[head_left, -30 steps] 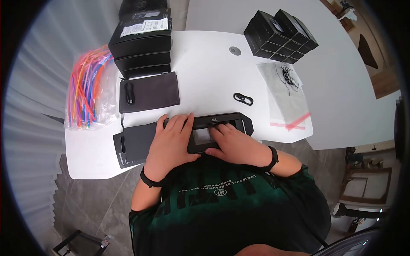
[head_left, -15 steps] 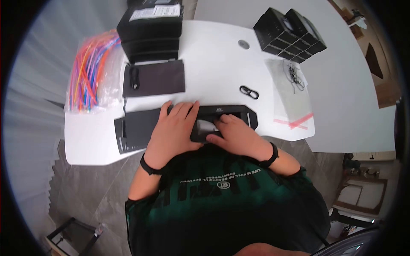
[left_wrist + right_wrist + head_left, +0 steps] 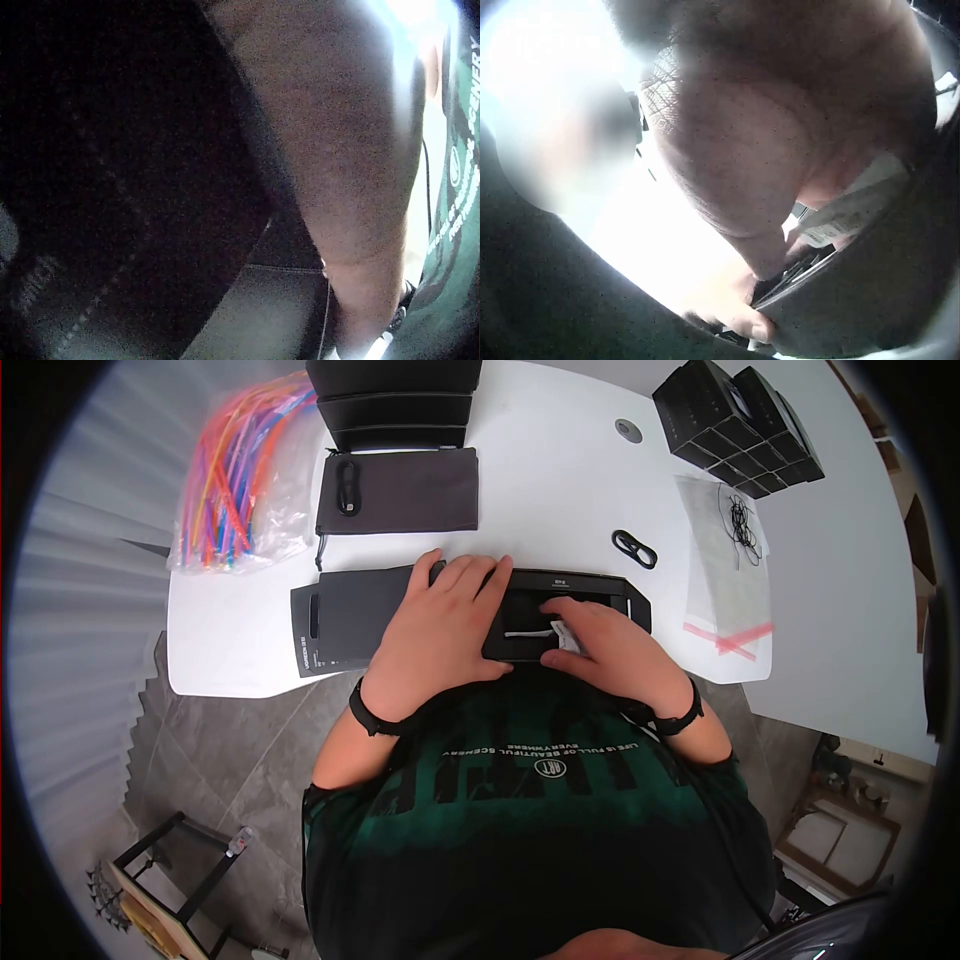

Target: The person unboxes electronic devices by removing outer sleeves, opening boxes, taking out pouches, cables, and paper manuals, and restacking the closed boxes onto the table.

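Note:
A long black box [image 3: 585, 582] lies on the white table, close against the person's body. Its dark flap [image 3: 350, 618] is spread to the left. My left hand [image 3: 432, 632] lies over the box where the flap joins it, fingers extended and thumb at the near edge. Over the box's opening, my right hand [image 3: 618, 645] pinches a small packet with a white printed label [image 3: 566, 636] between thumb and fingers. In the right wrist view, the packet [image 3: 829, 229] looks greyish and partly see-through, with small print on its label. The left wrist view is mostly dark.
Behind the box lie a dark drawstring pouch [image 3: 415, 490] with a coiled cable [image 3: 347, 488] on it, and another black cable [image 3: 635, 549]. Stacked black boxes [image 3: 395, 410] and smaller boxes [image 3: 735, 430] stand behind. A bag of colourful strips [image 3: 235, 485] is at left, clear plastic bags [image 3: 705, 560] at right.
The head view has shifted, so the table appears higher and further right. The pale packet has tilted up out of the box's opening in the right hand. The left hand has stayed on the box.

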The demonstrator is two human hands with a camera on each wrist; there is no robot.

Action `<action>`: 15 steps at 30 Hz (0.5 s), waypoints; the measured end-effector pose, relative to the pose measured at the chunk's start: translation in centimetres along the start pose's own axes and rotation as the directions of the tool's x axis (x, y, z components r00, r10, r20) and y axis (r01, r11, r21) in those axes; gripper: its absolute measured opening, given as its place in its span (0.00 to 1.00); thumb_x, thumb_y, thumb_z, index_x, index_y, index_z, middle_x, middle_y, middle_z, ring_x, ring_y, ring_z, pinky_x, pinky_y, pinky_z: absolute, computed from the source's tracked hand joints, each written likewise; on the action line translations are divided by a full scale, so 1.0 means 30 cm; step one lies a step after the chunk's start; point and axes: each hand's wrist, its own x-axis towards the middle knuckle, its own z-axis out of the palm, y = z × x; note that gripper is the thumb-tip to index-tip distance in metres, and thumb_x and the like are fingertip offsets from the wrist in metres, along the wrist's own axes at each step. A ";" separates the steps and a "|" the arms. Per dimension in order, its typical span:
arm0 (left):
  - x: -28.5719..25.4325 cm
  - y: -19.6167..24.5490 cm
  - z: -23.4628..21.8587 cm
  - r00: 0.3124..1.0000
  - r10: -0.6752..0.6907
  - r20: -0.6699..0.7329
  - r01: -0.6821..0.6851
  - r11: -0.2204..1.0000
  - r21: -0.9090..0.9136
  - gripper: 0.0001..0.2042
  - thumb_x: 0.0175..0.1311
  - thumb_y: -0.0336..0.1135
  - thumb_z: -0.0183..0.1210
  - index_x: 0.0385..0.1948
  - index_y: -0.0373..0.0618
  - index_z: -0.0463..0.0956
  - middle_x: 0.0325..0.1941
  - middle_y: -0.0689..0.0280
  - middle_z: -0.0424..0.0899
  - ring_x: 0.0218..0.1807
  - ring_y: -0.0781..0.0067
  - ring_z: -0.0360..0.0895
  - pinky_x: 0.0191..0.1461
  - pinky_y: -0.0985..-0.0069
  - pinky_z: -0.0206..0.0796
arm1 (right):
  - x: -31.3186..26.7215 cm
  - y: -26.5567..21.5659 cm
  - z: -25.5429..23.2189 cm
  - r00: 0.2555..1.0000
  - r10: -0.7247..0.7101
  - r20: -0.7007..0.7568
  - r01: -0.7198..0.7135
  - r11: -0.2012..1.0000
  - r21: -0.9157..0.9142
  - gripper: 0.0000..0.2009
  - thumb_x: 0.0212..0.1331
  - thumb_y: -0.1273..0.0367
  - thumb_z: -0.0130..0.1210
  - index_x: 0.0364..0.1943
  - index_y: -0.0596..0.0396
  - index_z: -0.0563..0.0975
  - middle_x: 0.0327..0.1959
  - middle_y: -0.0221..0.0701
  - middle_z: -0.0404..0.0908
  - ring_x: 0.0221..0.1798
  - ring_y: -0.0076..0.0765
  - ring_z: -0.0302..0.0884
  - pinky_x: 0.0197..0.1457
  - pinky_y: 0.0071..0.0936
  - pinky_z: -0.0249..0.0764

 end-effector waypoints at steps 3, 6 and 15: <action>0.003 0.002 0.001 1.000 0.014 -0.026 -0.014 1.000 0.005 0.51 0.42 0.53 0.77 0.71 0.37 0.66 0.64 0.59 0.74 0.70 0.61 0.69 0.79 0.51 0.49 | -0.011 0.045 0.013 0.946 -0.289 -0.147 0.276 0.956 -0.104 0.23 0.69 0.63 0.58 0.64 0.60 0.72 0.41 0.49 0.81 0.49 0.57 0.79 0.53 0.46 0.74; 0.004 0.006 -0.004 1.000 0.016 -0.016 -0.016 1.000 0.020 0.51 0.42 0.53 0.77 0.71 0.37 0.66 0.64 0.59 0.74 0.70 0.60 0.68 0.79 0.51 0.48 | -0.018 0.064 0.005 0.976 -0.202 -0.082 0.205 0.978 0.030 0.24 0.69 0.69 0.54 0.68 0.58 0.71 0.46 0.49 0.82 0.53 0.58 0.80 0.55 0.47 0.75; -0.001 0.019 -0.005 0.999 -0.030 0.032 0.031 0.999 -0.014 0.57 0.37 0.54 0.79 0.75 0.43 0.61 0.77 0.48 0.63 0.77 0.51 0.62 0.82 0.50 0.45 | 0.056 0.105 0.007 0.977 -0.200 -0.074 0.194 0.977 -0.083 0.13 0.66 0.75 0.53 0.52 0.59 0.82 0.49 0.43 0.85 0.53 0.54 0.82 0.56 0.44 0.77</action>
